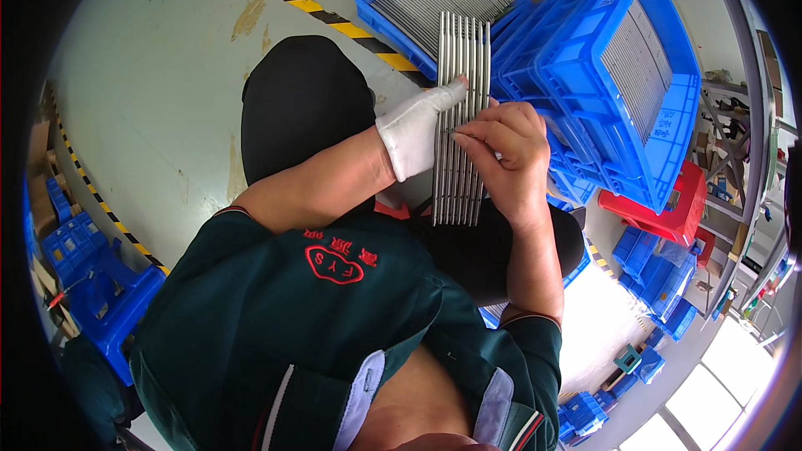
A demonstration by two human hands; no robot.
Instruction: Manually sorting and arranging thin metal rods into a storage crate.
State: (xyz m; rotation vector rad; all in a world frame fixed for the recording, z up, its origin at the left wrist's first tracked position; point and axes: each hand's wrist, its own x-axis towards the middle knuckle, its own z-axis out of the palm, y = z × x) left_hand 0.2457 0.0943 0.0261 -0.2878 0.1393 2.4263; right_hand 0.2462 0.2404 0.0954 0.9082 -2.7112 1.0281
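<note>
My left hand [422, 121], in a white glove with the thumb tip bare, is closed around a row of slim silver metal rods [461, 50]. The rods stand side by side in front of my lap, their ends roughly even. Across the lower half of the row reaches my bare right hand [511, 150]. Its thumb and forefinger are pinched together against the rods, near a small dark thin piece that is too small to name. The left hand's other fingers are hidden behind the rods.
A blue crate [368, 7] filled with similar rods lies at the top middle. Stacked blue crates [576, 75] stand to its right by a red stool [668, 215]. Shelving [735, 150] lines the right side. At the left stands a blue stool [117, 305]. Yellow-black tape [305, 5] marks the floor.
</note>
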